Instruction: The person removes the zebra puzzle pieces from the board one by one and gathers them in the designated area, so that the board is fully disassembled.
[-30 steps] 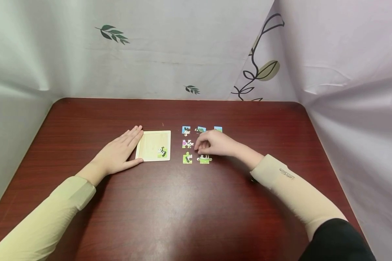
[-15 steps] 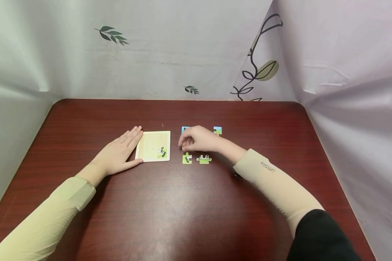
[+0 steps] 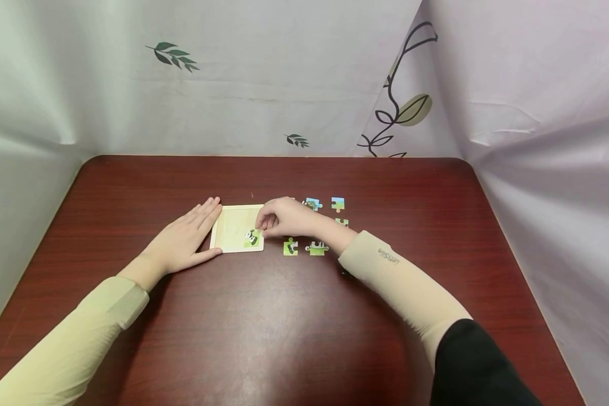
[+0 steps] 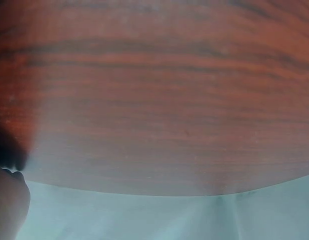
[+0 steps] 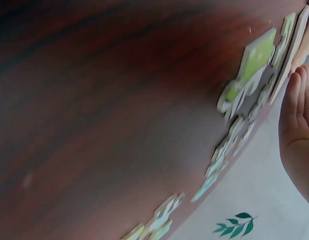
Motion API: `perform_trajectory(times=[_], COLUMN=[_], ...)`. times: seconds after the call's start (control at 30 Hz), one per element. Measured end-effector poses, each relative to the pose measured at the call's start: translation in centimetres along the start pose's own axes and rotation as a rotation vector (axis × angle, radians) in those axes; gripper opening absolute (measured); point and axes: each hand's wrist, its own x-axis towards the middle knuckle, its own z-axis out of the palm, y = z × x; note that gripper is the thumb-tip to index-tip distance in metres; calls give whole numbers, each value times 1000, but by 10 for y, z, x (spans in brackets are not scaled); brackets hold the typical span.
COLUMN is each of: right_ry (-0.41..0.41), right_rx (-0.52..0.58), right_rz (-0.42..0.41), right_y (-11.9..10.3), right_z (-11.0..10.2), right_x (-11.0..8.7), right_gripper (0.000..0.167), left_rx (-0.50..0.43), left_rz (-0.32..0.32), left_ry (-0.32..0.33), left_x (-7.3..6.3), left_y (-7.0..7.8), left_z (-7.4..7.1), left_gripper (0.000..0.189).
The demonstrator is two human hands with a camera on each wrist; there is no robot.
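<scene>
My left hand lies flat on the table, straight fingers and thumb touching the left edge of a shallow wooden puzzle tray. A panda puzzle piece sits in the tray's lower right corner. Over the tray's right edge, my right hand has thumb and fingertips pinched together around a small puzzle piece, almost wholly hidden by the fingers. Right of the tray lie loose pieces: a green one, another with panda legs and blue-topped ones. The right hand and forearm cover some of them.
The dark red wooden table has rounded far corners. Pale curtains with leaf prints hang behind it and at both sides. In the right wrist view, several loose pieces stand out along the tabletop.
My right hand has moved left from among the loose pieces to the tray's right edge, uncovering pieces on the right. My left hand and the tray have stayed in place.
</scene>
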Motion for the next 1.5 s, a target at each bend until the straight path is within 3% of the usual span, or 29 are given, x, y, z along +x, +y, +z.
perform_trajectory(times=[0.33,0.83,1.13,1.5], right_ry=[-20,-82,-106,-78], right_rx=[-41,-278,-304,-288], right_rz=[-27,-76,-95,-102], right_y=[-2,-9,-12,-14], right_z=[7,11,10,11], right_x=[15,25,24,26], right_gripper=[18,24,22,15], left_rx=[0,10,2,9], left_rz=[-5,-2,6,-2], left_ry=[-2,1,4,2], left_x=[1,2,1,1], left_y=[2,0,0,-1], left_z=[-3,-3,-2,2], left_gripper=[97,97,97,98])
